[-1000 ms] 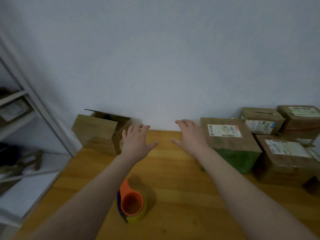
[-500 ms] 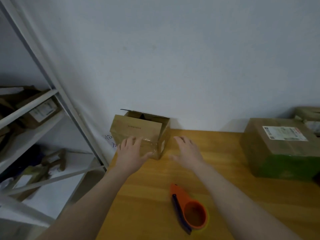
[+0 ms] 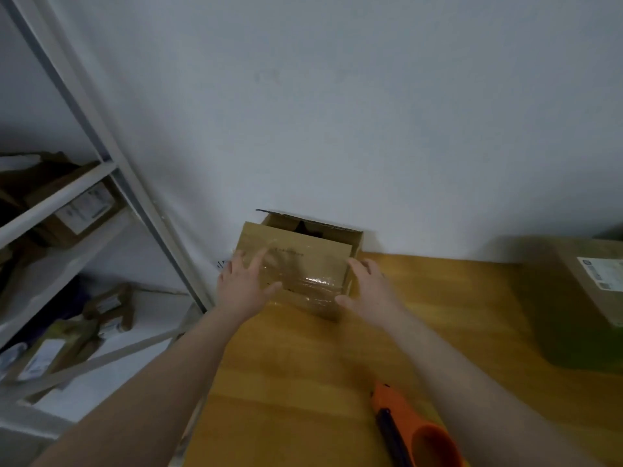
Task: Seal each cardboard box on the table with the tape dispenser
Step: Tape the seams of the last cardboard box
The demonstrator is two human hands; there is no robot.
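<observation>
- Head view: both hands have reached the cardboard box at the table's far left corner against the wall; half a second ago they were short of it.
- Left hand lies on the taped front flap, fingers spread apart.
- Right hand flanks the box's right edge, fingers straight and loosely together.
- The back flap is up.
- Tape dispenser lies untouched on the table, now lower right in frame.

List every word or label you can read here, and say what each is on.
Nothing is readable.
On the open box: one printed line, too blurred.
On the big box at right: a white label, too blurred.
On the shelf boxes: labels, too small.
</observation>
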